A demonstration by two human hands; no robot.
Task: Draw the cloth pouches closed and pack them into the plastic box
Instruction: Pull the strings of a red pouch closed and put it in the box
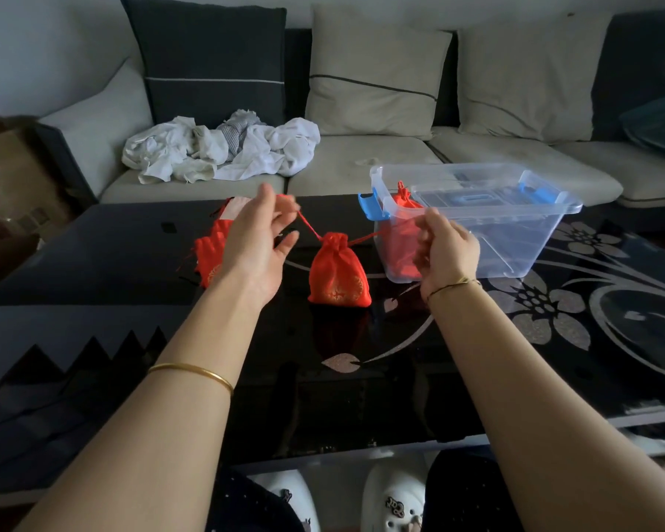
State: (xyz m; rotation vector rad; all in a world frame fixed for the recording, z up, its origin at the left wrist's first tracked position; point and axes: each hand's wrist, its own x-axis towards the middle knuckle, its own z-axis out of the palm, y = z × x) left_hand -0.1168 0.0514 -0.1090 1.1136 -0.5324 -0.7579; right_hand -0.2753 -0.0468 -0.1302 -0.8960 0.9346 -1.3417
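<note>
I'm pulling the drawstring [310,226] of a red pouch [338,274] that is standing on the desk [361,339] between my hands. My left hand [262,240] is pinching one end, its other fingers spread. My right hand [450,251] is curling tight around the other end. The plastic box [515,232] is sitting just beyond the right hand, and spare pouches [212,251] are lying behind the left.

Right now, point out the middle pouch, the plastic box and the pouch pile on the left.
middle pouch [338,274]: head view, centre of its red body.
plastic box [523,240]: head view, its clear front wall.
pouch pile [207,252]: head view, topmost red cloth.
</note>
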